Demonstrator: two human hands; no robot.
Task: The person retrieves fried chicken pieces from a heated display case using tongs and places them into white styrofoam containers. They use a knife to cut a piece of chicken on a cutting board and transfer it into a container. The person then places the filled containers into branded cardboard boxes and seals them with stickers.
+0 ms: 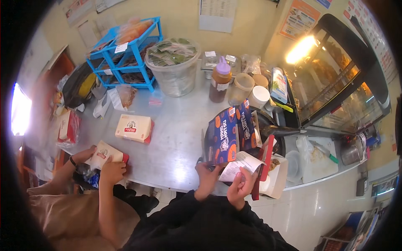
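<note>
A white printed paper slip (pixel 242 166) is between my hands at the counter's front edge. My left hand (pixel 206 179) pinches its left end. The curled fingers of my right hand (pixel 243 188) close on its lower right edge; the exact contact is partly hidden. Just beyond my left hand stands a dark blue and orange carton (pixel 222 136), with a second blue carton (pixel 246 125) to its right. Right of the slip, an opened box with a red side (pixel 263 169) and cream flap (pixel 278 180) shows brown fried food (pixel 274 164) inside.
At left, a co-worker's hands (pixel 109 172) hold a cream-and-red box (pixel 102 154); another such box (pixel 134 127) lies nearby. Behind are a blue rack (pixel 130 50), sachet bucket (pixel 173 77) and sauce bottle (pixel 220 81). Right are a lit food warmer (pixel 335 79) and a green-handled knife (pixel 333 158).
</note>
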